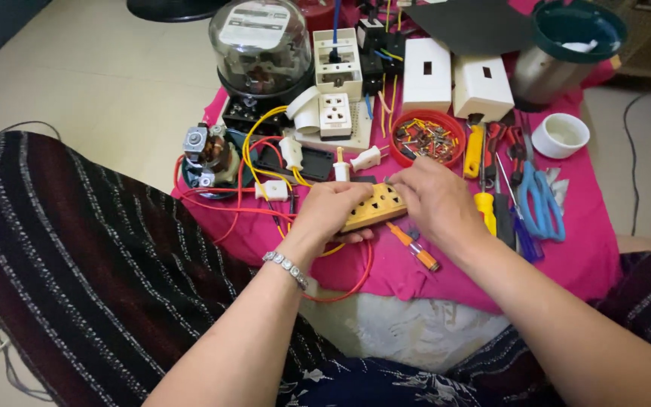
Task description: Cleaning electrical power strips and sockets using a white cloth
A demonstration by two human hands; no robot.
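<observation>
Both hands, left (331, 209) and right (435, 200), gripping yellow socket strip (374, 206); red bowl (427, 138) of small parts.

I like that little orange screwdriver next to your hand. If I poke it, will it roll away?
The orange screwdriver looks round and slim, so it would probably roll a little. The pink cloth under it seems soft, which likely stops it soon. It looks small, so probably light.

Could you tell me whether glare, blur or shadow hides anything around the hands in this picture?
Head view: soft, even light; the left hand and right hand are slightly soft on the yellow socket block; glare streaks the glass meter dome; edges bend slightly.
</observation>
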